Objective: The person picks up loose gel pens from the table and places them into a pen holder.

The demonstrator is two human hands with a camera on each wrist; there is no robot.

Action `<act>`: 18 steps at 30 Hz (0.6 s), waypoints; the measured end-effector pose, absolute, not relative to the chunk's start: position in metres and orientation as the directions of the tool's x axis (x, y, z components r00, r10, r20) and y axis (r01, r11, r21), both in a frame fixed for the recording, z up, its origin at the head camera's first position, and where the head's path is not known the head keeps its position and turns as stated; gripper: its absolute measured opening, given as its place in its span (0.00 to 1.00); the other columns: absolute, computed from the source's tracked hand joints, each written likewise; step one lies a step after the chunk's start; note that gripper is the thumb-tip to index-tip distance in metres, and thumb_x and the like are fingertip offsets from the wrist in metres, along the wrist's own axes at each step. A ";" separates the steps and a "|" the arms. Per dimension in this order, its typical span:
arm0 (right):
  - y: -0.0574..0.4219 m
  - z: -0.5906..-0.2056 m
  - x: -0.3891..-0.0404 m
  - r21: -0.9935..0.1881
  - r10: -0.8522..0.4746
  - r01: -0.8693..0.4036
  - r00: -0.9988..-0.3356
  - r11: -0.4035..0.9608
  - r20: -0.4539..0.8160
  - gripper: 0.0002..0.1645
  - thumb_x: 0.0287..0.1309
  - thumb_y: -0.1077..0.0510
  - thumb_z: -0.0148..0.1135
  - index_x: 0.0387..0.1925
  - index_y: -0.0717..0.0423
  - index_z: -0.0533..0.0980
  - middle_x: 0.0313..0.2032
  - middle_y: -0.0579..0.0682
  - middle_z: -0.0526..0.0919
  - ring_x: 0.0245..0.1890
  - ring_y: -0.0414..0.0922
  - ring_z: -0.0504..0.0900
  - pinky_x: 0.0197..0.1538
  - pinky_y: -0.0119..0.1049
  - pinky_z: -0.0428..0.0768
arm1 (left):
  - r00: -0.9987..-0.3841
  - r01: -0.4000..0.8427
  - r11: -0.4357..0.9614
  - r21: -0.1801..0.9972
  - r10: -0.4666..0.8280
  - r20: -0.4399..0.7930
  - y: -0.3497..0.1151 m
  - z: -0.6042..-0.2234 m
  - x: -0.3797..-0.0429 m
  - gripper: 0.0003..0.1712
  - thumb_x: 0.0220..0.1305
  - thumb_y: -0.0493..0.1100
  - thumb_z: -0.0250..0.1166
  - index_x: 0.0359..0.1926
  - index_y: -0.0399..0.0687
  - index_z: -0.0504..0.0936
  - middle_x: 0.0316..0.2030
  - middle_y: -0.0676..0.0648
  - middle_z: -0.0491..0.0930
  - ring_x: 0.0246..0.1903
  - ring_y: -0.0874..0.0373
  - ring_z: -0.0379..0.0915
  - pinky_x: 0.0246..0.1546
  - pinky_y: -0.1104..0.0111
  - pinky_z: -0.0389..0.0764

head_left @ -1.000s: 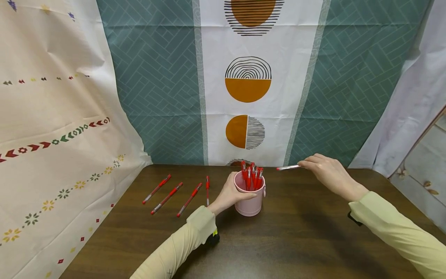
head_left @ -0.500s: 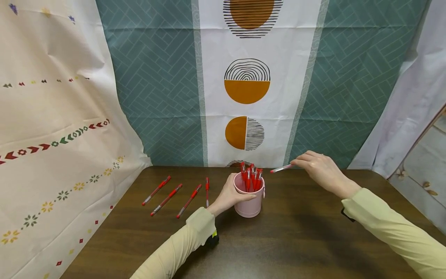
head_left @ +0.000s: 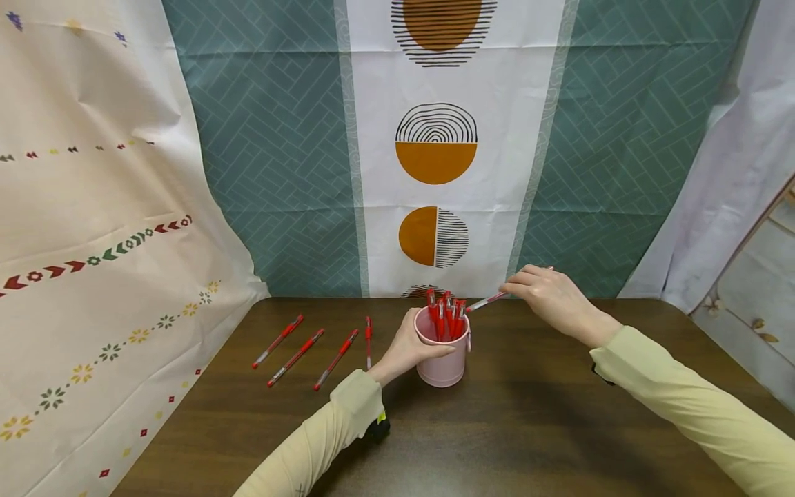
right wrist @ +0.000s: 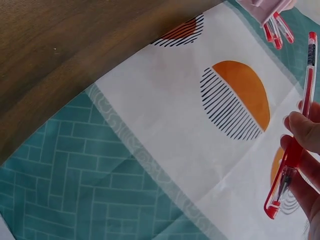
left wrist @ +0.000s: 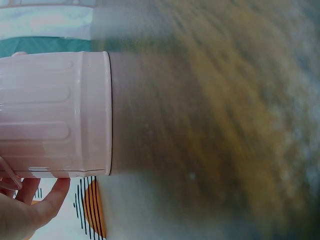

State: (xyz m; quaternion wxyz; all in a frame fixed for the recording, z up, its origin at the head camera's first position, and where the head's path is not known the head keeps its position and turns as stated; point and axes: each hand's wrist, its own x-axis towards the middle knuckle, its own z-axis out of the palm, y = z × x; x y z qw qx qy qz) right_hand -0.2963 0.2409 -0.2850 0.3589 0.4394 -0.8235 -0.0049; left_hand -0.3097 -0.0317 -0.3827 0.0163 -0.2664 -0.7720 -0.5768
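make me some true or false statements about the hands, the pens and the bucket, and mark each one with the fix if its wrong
1. The left hand holds the pink bucket. True.
2. The right hand holds a red gel pen. True.
3. The capped end of that pen is the one nearer the bucket. False: its plain red end is nearer.
4. The bucket lies on its side. False: it stands upright on the wooden table.
5. Four loose pens lie on the table to the left of the bucket. True.
6. The bucket has nothing in it. False: several standing pens are inside, red ends up.
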 end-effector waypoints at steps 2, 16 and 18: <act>0.237 -0.284 -0.298 0.338 -0.742 -0.727 -0.341 0.597 0.577 0.26 0.35 0.82 0.59 0.37 0.59 0.80 0.32 0.49 0.79 0.33 0.46 0.74 0.25 0.37 0.72 | -0.854 0.426 0.178 0.887 0.402 0.330 -0.033 -0.376 -0.304 0.42 0.43 0.39 0.73 0.57 0.37 0.59 0.50 0.39 0.64 0.50 0.42 0.61 0.42 0.64 0.72; 0.214 -0.288 -0.308 0.494 -0.819 -0.701 -0.233 0.515 0.524 0.17 0.34 0.72 0.69 0.32 0.57 0.81 0.29 0.49 0.78 0.33 0.49 0.74 0.44 0.49 0.71 | -0.886 0.399 0.251 0.882 0.354 0.300 -0.031 -0.399 -0.323 0.46 0.40 0.48 0.76 0.58 0.49 0.59 0.48 0.51 0.64 0.47 0.56 0.63 0.43 0.66 0.72; 0.212 -0.288 -0.310 0.507 -0.823 -0.696 -0.219 0.508 0.524 0.16 0.33 0.71 0.69 0.31 0.56 0.81 0.28 0.50 0.79 0.33 0.49 0.74 0.46 0.55 0.68 | -0.883 0.404 0.243 0.882 0.356 0.306 -0.031 -0.399 -0.322 0.45 0.40 0.48 0.76 0.57 0.49 0.60 0.48 0.51 0.64 0.47 0.56 0.63 0.43 0.66 0.72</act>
